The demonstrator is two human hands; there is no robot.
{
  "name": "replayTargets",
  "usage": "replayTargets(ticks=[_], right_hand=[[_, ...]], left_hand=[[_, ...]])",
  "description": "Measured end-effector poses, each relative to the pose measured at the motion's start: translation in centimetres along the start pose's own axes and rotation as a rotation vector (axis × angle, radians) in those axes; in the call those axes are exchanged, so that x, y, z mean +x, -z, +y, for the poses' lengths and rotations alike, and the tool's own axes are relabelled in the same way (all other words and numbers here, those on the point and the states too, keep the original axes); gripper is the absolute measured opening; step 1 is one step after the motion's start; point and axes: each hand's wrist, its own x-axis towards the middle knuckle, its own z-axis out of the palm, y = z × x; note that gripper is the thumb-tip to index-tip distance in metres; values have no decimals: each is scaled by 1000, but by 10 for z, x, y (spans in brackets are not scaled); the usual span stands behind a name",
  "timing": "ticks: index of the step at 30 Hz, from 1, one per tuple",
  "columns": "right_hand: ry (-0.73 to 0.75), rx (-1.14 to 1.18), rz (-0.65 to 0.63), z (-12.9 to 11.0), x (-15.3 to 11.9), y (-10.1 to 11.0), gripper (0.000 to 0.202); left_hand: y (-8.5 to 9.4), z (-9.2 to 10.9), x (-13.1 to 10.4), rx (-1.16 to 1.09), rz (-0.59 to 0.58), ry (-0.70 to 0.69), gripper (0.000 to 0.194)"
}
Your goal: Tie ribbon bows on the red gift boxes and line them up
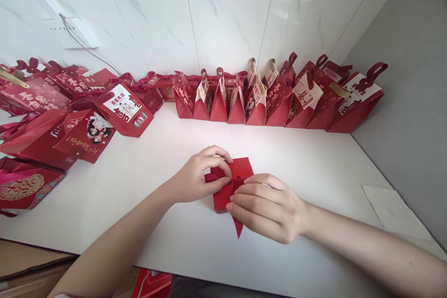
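A small red gift box [241, 166] lies on the white table in front of me, with a dark red ribbon [238, 227] across its top. The ribbon gathers in a knot or bow near the box's middle, and one pointed tail hangs over the near side. My left hand [204, 172] pinches a ribbon loop between thumb and index finger at the box's left. From the right, my right hand [268, 205] has its fingers closed over the ribbon by the knot; its fingertips partly cover the ribbon and the box.
A row of red and cream gift boxes [277, 102] with ribbon handles stands along the tiled wall. More red boxes [84, 135] are piled at the left. A paper sheet [394, 209] lies at the right, and cardboard [28, 260] sits below the table's front edge.
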Motion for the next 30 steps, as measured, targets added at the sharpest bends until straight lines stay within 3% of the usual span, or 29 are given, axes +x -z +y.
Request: replayTargets(ticks=[6,10,12,15,18,20,22,25,30], right_hand=[[205,-39,-36,2,-5,-5,13],[185,22,-107,1,-4,-6,12],[104,132,-153,1,-1,-3,12],[-76,415,-176,6,7,9,28],[-415,537,-239,18,14,26,21],[-671,540,-350,28,16,36,13],[-835,597,-477,37,14,40,15],[-909,737,-580,45,8,38,20],[-937,974,-519,51,5,30,22]], left_hand=[[-2,0,0,4,11,8,7],[-4,2,0,-14,18,15,6],[-6,3,1,-43,19,29,6],[-9,5,1,-92,10,41,6],[-10,7,1,-107,9,40,8],[-9,8,1,-108,-4,53,9],[-8,8,1,-101,-20,62,10],[-7,8,1,-90,-31,65,11],[-7,5,2,-102,-34,51,14]])
